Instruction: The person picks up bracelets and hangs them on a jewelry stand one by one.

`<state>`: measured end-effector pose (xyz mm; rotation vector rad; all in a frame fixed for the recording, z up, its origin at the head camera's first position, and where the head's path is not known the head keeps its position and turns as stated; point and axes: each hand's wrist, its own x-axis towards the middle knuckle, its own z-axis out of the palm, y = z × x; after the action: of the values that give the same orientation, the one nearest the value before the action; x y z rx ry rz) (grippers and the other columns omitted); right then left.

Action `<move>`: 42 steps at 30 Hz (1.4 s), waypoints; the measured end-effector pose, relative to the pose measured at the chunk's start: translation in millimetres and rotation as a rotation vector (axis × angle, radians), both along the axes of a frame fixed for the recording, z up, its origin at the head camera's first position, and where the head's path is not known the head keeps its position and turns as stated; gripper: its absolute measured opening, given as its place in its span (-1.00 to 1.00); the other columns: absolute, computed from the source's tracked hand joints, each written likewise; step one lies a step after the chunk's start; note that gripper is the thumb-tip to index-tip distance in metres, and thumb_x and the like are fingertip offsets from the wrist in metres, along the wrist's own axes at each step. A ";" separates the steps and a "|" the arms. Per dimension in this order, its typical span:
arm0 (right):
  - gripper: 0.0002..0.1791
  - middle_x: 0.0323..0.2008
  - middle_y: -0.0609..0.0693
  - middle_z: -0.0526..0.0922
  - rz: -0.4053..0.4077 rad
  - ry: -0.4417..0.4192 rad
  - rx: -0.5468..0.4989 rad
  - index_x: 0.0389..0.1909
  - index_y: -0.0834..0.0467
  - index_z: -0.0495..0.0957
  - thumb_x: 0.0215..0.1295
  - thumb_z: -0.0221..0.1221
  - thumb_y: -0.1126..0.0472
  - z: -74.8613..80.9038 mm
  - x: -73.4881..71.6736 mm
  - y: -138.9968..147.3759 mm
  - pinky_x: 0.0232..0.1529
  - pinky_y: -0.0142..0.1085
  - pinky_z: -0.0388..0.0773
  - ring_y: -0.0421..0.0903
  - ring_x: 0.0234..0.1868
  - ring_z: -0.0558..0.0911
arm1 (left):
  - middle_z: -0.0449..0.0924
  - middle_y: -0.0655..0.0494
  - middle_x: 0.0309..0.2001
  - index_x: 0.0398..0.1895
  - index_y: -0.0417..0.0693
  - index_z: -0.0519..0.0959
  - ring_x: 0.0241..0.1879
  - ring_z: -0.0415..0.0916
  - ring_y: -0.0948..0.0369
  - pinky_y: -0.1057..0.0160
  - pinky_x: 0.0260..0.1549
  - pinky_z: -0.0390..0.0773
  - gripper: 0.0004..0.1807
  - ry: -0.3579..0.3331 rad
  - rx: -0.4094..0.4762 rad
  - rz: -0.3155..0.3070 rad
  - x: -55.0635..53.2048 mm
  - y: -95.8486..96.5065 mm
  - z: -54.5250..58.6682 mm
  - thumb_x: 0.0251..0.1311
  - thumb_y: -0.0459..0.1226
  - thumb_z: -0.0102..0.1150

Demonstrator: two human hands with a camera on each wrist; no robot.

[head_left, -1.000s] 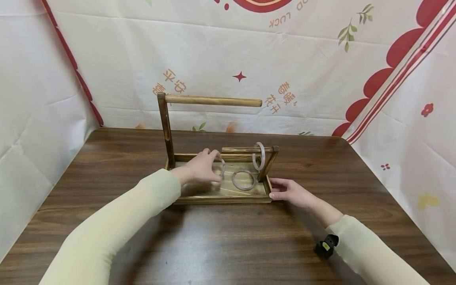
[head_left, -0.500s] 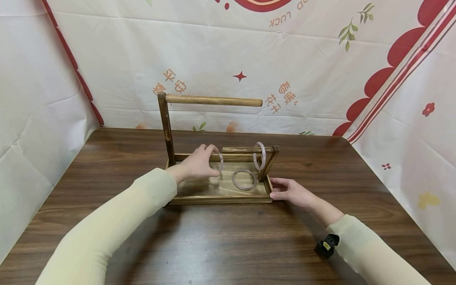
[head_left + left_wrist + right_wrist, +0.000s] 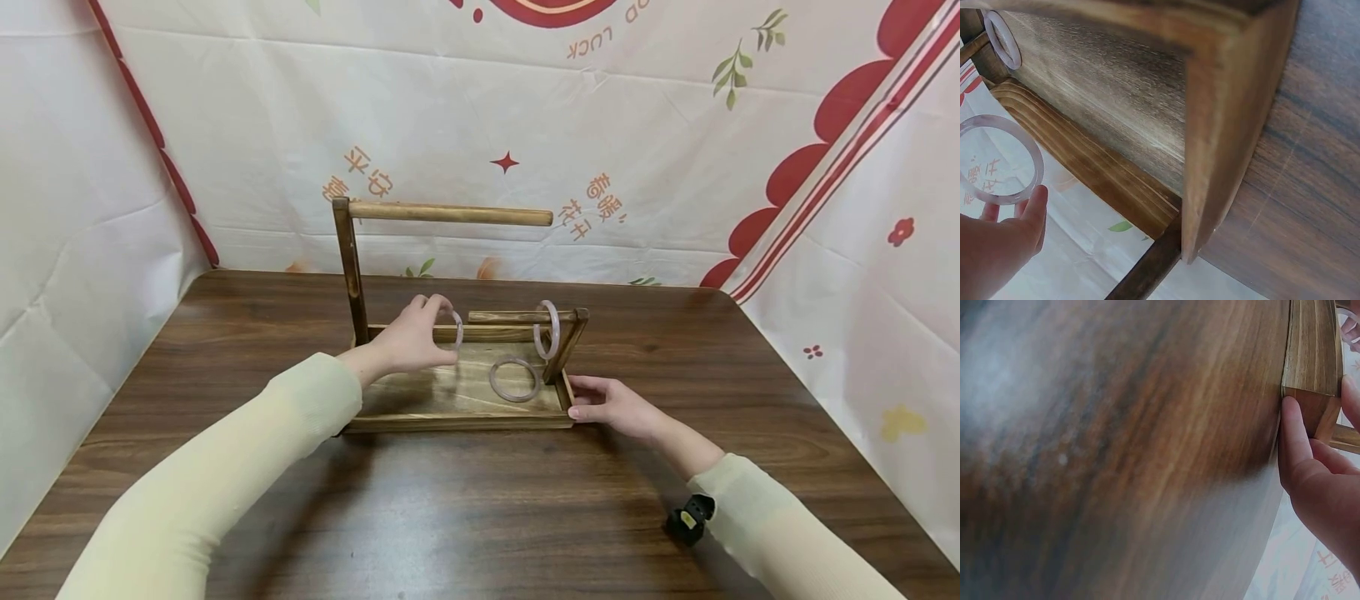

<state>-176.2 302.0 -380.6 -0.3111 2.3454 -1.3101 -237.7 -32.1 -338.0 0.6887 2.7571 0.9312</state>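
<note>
Three pale rings were in view, and only one of them hung in place: the hung ring (image 3: 555,329) circled the short bar (image 3: 498,317), close to that bar's right end, where it met its post. Another, the held ring (image 3: 460,330), was in the left hand (image 3: 411,340), just left of the short bar's free end and, as far as the head view showed, apart from it. That grip was curled only as far as the ring's width required, the thumb low and the fingers high on the rim, and the left wrist view showed the ring upright and lifted off the tray floor. The last, the loose ring (image 3: 516,399), lay flat inside the wooden tray (image 3: 457,422), toward its right end. The long bar (image 3: 450,212), higher up and carried on the left post (image 3: 350,283), bore no ring. Counted this way, the hanging looked about a third done, with one ring in hand and one untouched; whether the held ring was bound for the bar or away from it, these pictures could not tell. At the right end of the tray, the right hand (image 3: 617,408) kept a light grip about the near corner, thumb and fingers bent round the wood, and seemed to steady it on the brown surface (image 3: 465,508).
</note>
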 end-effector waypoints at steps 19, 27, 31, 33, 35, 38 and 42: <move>-0.22 0.24 0.46 0.28 -0.005 -0.010 -0.001 0.34 0.48 0.04 0.25 0.18 0.20 0.0 0.5 -0.4 -0.07 -0.44 0.51 0.25 0.20 0.41 | 0.24 -0.18 0.14 0.19 -0.11 0.20 0.08 0.30 0.02 0.02 0.07 0.41 -0.30 0.000 0.076 0.015 2.8 -1.1 9.8 -0.01 -0.10 0.21; -0.22 0.24 0.47 0.27 -0.006 -0.005 0.002 0.34 0.49 0.04 0.25 0.18 0.21 -0.5 0.0 0.0 -0.07 -0.44 0.51 0.26 0.21 0.40 | 0.25 -0.07 0.01 0.18 -0.07 0.19 -0.07 0.29 0.08 0.09 -0.04 0.42 -0.32 -0.004 0.115 -0.001 5.0 -1.0 15.9 0.00 -0.10 0.22; -0.21 0.25 0.47 0.27 -0.005 -0.006 0.001 0.34 0.49 0.03 0.25 0.18 0.20 -0.3 0.1 -0.1 -0.06 -0.44 0.51 0.27 0.22 0.39 | 0.25 -0.09 0.02 0.18 -0.08 0.18 -0.03 0.32 0.04 0.08 -0.03 0.41 -0.32 -0.007 0.133 -0.015 4.8 -2.8 17.5 0.01 -0.10 0.23; -0.22 0.25 0.47 0.26 -0.004 -0.007 -0.001 0.34 0.49 0.03 0.25 0.17 0.21 -0.2 0.2 -0.2 -0.06 -0.44 0.51 0.27 0.22 0.39 | 0.26 -0.12 0.05 0.19 -0.10 0.18 0.02 0.32 0.00 0.06 0.01 0.41 -0.31 -0.004 0.146 -0.023 4.6 -3.8 18.2 0.00 -0.11 0.23; -0.22 0.25 0.48 0.26 -0.001 -0.007 -0.006 0.34 0.49 0.03 0.25 0.17 0.22 -0.1 0.2 -0.4 -0.06 -0.44 0.51 0.27 0.22 0.39 | 0.26 -0.14 0.07 0.19 -0.12 0.18 0.06 0.31 -0.03 0.04 0.03 0.40 -0.30 0.000 0.156 -0.031 4.5 -4.8 18.8 -0.01 -0.12 0.24; -0.23 0.25 0.47 0.26 -0.001 -0.007 -0.011 0.34 0.49 0.04 0.25 0.17 0.23 -0.2 0.1 -0.3 -0.07 -0.45 0.51 0.27 0.21 0.40 | 0.26 -0.13 0.07 0.17 -0.11 0.19 0.05 0.31 -0.02 0.05 0.03 0.40 -0.31 0.001 0.165 -0.035 3.9 -5.7 19.6 -0.01 -0.13 0.24; -0.22 0.25 0.47 0.26 -0.001 -0.007 -0.007 0.34 0.49 0.04 0.25 0.17 0.21 -0.5 -0.3 0.0 -0.07 -0.45 0.51 0.26 0.21 0.41 | 0.25 -0.16 0.10 0.17 -0.13 0.18 0.06 0.29 0.00 0.04 0.05 0.39 -0.33 0.000 0.180 -0.043 3.4 -6.3 22.2 0.01 -0.14 0.22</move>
<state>-176.5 302.0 -381.1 -0.3067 2.3359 -1.3187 -234.3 -38.3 -315.8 0.7723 2.6691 1.1801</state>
